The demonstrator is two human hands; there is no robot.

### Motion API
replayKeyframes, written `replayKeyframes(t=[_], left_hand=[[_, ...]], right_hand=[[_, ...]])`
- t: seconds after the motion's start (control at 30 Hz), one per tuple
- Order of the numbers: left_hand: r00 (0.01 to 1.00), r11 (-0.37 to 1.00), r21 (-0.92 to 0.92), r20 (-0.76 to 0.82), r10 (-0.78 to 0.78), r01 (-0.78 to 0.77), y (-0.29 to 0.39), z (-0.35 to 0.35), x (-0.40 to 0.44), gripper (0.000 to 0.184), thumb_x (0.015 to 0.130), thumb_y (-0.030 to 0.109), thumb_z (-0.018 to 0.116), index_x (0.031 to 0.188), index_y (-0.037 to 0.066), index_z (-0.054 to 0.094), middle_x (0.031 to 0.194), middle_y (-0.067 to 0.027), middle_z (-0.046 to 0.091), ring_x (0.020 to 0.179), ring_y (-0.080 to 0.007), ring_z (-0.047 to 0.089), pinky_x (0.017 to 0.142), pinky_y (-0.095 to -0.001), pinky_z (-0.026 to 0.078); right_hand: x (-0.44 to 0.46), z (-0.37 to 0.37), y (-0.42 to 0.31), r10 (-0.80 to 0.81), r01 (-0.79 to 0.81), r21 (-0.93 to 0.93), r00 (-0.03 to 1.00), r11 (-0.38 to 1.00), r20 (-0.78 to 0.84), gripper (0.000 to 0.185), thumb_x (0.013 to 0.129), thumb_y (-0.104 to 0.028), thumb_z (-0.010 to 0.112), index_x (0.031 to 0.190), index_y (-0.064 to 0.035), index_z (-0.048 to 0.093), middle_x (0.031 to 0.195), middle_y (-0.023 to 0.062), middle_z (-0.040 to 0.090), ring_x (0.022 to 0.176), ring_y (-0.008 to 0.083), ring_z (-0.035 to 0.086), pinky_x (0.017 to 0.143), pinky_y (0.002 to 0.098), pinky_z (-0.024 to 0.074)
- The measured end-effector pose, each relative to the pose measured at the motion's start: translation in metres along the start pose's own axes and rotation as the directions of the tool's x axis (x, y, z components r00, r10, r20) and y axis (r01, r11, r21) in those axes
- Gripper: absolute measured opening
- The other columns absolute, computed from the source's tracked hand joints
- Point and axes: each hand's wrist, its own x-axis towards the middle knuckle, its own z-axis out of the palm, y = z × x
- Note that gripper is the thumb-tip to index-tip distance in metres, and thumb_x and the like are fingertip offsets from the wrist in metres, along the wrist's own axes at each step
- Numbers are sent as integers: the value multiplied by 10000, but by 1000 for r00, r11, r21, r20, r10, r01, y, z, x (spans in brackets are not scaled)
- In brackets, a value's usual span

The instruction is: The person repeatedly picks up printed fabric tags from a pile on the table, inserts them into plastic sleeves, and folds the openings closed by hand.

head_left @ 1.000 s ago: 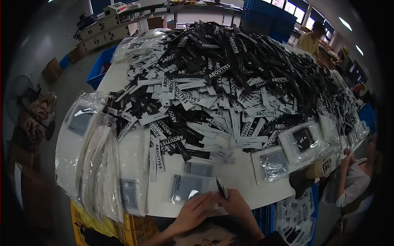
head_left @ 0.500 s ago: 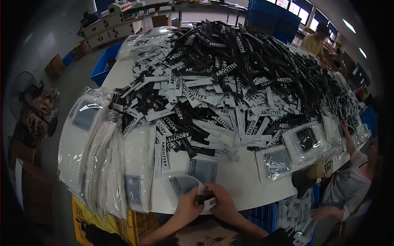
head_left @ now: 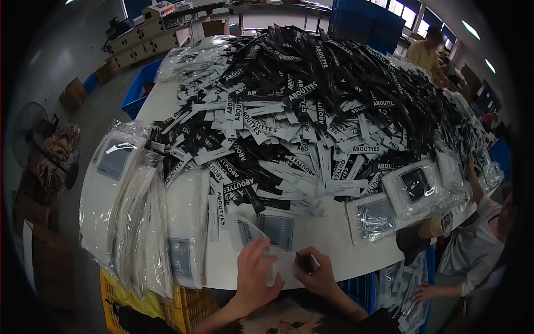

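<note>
My left hand [head_left: 255, 271] is raised at the table's near edge, fingers spread. Just beyond it, a clear plastic bag with a grey printed panel [head_left: 243, 232] stands partly lifted off the table, its lower part hidden by my fingers. My right hand [head_left: 316, 274] is curled round a small black packet [head_left: 305, 261], of which only the dark end shows. Between and beyond my hands a flat bag with a grey printed panel [head_left: 280, 232] lies on the white table [head_left: 334, 239]. A large heap of slim black and white packets [head_left: 311, 106] printed ABOUTYES rises behind.
Filled plastic bags [head_left: 128, 195] overlap along the table's left side; more bags [head_left: 414, 186] lie at right beside a cup [head_left: 439, 225]. A yellow crate [head_left: 183, 303] and a blue crate [head_left: 356, 295] stand below the near edge. A co-worker [head_left: 473, 250] sits at right; another person [head_left: 425, 55] is farther back.
My hands were together on a black-and-white packet; now they are apart. My left hand has opened, and my right hand has moved right with a black packet. The lifted bag has shifted.
</note>
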Motion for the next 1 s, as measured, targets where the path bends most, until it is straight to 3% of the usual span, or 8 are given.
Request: replayKeyframes(t=[0.1,0.27,0.37,0.57,0.63,0.73,0.93,1.0], left_hand=[[974,959,-253,146,172,-131,-2,8,-1,595,593,187,747,1100,23,482,1134,-124,472,1126,-348,429,970,-539,278],[962,996,-76,263,74,-56,0,29,3,890,548,312,803,1254,7,353,1187,-184,382,1159,-360,359,1003,-497,265],[958,997,-58,286,-27,46,-4,32,3,923,570,373,786,1280,-13,340,1179,-182,393,1100,-334,379,957,-468,284],[931,997,26,359,-72,67,-8,38,2,949,568,386,778,1305,-11,330,1164,-168,415,1063,-318,393,894,-418,290],[912,997,44,404,-73,60,-4,39,1,957,564,383,780,1310,-8,326,1169,-168,410,1062,-316,394,901,-415,285],[925,994,-67,376,-58,90,4,42,1,958,559,370,785,1312,-2,325,1193,-162,393,1060,-317,395,909,-412,275],[981,995,-94,190,-26,45,-4,24,5,809,646,348,760,1297,55,378,1099,-149,489,955,-282,491,815,-384,367],[782,859,-165,522,-341,485,-19,5,5,462,771,265,677,1157,61,525,841,-154,591,666,-242,567,609,-316,438]], right_hand=[[-5,-9,-2,102,-152,245,973,958,205,140,763,6,567,867,-26,480,682,22,501,584,111,496,568,228,407],[-6,-15,6,344,-279,610,939,741,12,131,791,-28,580,830,-57,459,726,-15,488,590,36,428,527,190,351],[-3,-40,22,200,-79,372,933,925,-298,171,809,-59,583,969,-26,532,756,6,523,659,54,476,601,183,377],[-6,-85,36,248,-272,-121,952,955,-181,191,896,-83,468,1052,9,531,1028,147,599,883,177,570,771,300,447],[-3,-62,25,149,115,585,911,803,-385,193,918,-99,419,1048,15,507,1072,214,569,991,255,563,877,355,436],[10,-34,-1,170,40,808,970,588,-172,209,943,-123,371,1025,18,501,1136,233,539,1081,306,527,954,392,390],[2,-18,19,342,-383,551,922,742,180,234,849,-72,573,1069,3,589,1069,98,615,946,133,562,834,265,438],[2,-18,7,402,-426,615,896,663,187,236,832,-74,598,1054,8,595,1050,79,627,920,137,577,823,264,443]])
